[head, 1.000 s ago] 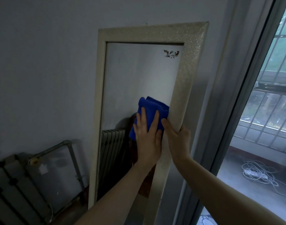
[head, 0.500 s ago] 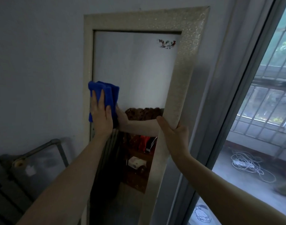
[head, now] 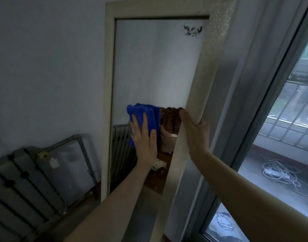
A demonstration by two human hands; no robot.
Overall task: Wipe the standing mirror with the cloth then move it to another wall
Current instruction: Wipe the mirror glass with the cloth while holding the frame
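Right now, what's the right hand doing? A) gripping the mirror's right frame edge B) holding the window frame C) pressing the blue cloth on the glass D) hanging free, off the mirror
A: the right hand wraps the right edge of the mirror frame, thumb on its front, while the left hand lies flat on the blue cloth against the glass.

Looking like a home room: plain grey painted wall point(head: 45, 67), old ribbed cast-iron radiator point(head: 18, 194) sitting low beside it, barred window point(head: 289, 119) opening onto a balcony where a tangled white cable point(head: 280, 175) is lying.
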